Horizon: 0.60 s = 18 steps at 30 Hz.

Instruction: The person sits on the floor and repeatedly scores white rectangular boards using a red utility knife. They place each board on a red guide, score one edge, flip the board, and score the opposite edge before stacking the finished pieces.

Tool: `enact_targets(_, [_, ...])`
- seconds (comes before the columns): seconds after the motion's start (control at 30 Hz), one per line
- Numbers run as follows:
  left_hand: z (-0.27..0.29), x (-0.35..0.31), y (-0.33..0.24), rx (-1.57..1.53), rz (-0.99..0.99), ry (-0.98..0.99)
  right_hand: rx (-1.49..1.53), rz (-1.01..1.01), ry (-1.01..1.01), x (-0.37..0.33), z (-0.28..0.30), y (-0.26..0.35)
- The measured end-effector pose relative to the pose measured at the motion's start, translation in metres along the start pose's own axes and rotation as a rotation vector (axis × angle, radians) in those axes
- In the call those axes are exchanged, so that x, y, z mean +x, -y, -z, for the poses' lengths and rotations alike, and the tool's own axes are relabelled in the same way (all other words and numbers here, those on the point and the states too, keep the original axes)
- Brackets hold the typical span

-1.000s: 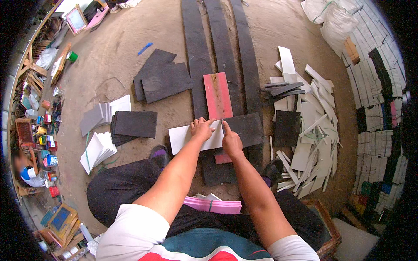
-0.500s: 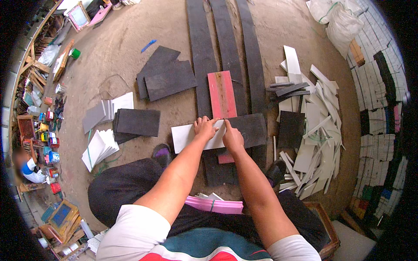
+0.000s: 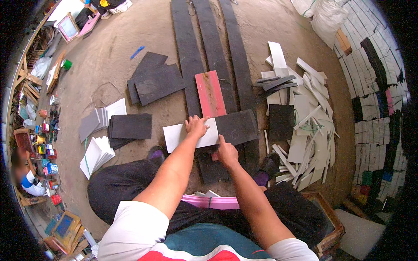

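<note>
My left hand (image 3: pixel 197 127) lies spread, fingers out, pressing on a white rectangular sheet (image 3: pixel 173 138). The sheet rests over part of a black sheet (image 3: pixel 241 126), which reaches out to the right. At the white sheet's near right corner is my right hand (image 3: pixel 227 152), its fingers curled and the index finger stretched along the edge. Whatever it grips is too small to make out. A red-painted board (image 3: pixel 210 93) runs out beyond the two sheets, and its near end shows below them.
Long black strips (image 3: pixel 207 39) stretch away ahead. Black sheets (image 3: pixel 160 82), a dark stack (image 3: pixel 130 126) and white sheets (image 3: pixel 96 154) lie left. Right is a heap of pale offcuts (image 3: pixel 311 126). A pink stack (image 3: pixel 211 202) sits at my lap. A person (image 3: pixel 31 182) is far left.
My right hand has slid toward me along the white sheet's right edge, from its far side to its near corner. My left hand keeps pressing the sheet. The whole view has shifted slightly.
</note>
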<state>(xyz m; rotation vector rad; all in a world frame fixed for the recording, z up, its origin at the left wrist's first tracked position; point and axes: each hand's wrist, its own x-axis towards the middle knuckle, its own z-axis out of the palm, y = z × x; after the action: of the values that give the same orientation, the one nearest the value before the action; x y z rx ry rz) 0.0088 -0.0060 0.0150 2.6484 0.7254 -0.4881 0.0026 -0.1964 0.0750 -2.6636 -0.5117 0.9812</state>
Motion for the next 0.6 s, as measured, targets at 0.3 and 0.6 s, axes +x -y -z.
enact_targets(0.3, [0.0, 0.006, -0.002, 0.014, -0.053, 0.009, 0.007, -0.078, -0.006, -0.055, -0.019, -0.035])
enact_targets(0.6, [-0.006, 0.001, 0.015, -0.144, -0.099, 0.076, 0.274, 0.039, -0.17, -0.045, 0.007, -0.072])
